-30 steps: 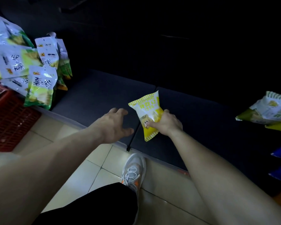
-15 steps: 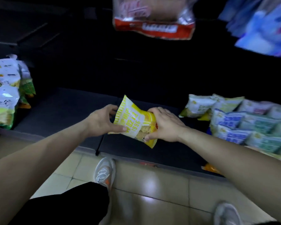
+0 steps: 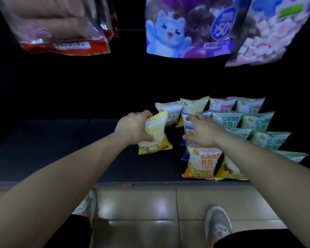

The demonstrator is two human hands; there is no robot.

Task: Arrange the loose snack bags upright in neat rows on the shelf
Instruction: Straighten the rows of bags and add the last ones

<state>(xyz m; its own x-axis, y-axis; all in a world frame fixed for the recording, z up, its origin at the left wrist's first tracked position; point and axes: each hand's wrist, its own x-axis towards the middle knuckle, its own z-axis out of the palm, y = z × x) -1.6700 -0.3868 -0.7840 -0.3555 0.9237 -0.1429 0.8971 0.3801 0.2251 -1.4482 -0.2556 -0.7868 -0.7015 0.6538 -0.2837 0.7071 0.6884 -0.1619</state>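
Left hand (image 3: 132,127) grips yellow bag (image 3: 155,135); right hand (image 3: 202,131) on blue bag (image 3: 188,125)

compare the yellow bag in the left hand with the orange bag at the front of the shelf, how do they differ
The yellow bag is gripped by the left hand and tilted, set apart to the left of the rows; the orange bag stands upright and untouched in the front row, against its neighbours. The yellow bag's bottom band is yellow, the orange bag's is orange. Both are small pillow packs with white middles, striped top seams and similar printed lettering.
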